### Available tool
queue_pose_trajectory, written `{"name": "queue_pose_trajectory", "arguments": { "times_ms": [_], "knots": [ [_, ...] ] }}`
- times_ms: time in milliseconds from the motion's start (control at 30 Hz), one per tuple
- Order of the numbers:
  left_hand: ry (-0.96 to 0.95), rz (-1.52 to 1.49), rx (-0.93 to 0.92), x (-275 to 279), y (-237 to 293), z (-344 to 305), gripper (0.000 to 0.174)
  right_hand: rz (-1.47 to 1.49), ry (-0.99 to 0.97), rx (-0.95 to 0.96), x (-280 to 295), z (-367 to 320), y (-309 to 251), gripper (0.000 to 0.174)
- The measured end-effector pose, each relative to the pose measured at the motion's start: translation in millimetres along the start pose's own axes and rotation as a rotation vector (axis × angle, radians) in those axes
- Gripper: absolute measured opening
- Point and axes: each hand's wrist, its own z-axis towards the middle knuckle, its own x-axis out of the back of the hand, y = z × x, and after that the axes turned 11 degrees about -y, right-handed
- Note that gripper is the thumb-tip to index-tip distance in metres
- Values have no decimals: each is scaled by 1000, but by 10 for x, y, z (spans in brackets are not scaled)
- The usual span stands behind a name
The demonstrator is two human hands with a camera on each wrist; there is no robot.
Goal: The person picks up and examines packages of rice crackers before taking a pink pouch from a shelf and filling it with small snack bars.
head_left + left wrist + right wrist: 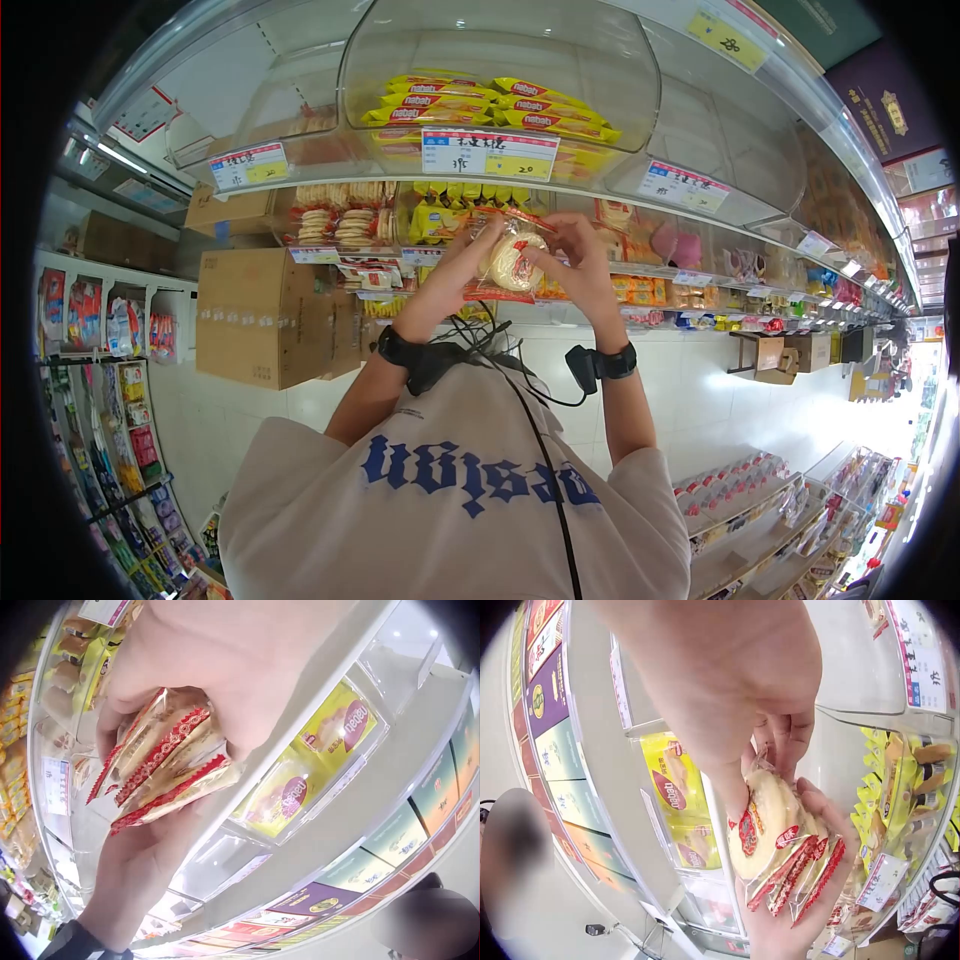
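Observation:
Several round pale pastries (515, 262) in clear wrappers with red zigzag ends are stacked between both hands. My left hand (458, 272) grips the stack from its left side. In the right wrist view its fingers (829, 810) curl behind the wrapped pastries (761, 825). My right hand (585, 268) holds the other side, its thumb lying across the front pastry near a red printed mark. In the left wrist view the red sealed ends (169, 754) of the wrappers fan out between the hands, with part of the pastries hidden by the left hand.
Yellow snack packs (490, 103) fill a clear shelf bin above the hands, price labels (490, 152) along its edge. More wrapped pastries (345, 225) stand in a lower bin. A cardboard box (265, 318) stands at left. Cables (490, 335) hang before the shirt.

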Motion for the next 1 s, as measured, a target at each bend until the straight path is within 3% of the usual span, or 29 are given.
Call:
{"name": "queue_pose_trajectory", "arguments": {
  "times_ms": [233, 333, 433, 700, 800, 1000],
  "knots": [
    [-43, 145, -85, 9, -6, -91, 64, -229, 34, 249, -70, 161, 11, 49],
    [-30, 161, -47, 37, 5, -136, 64, 14, -10, 205, -170, 161, -59, 48],
    [-44, 95, -41, 0, 33, -192, 62, 73, -73, 139, -164, 161, -3, 46],
    [-130, 8, -10, 38, 23, -198, 48, 4, -36, 136, -194, 130, -31, 40],
    [-91, -261, 87, -2, 51, -266, 46, -120, -9, 120, -192, 115, 5, 34],
    [-167, -536, -44, 31, -22, -188, 50, -57, 73, 22, -129, 95, 79, 31]
  ]
}}
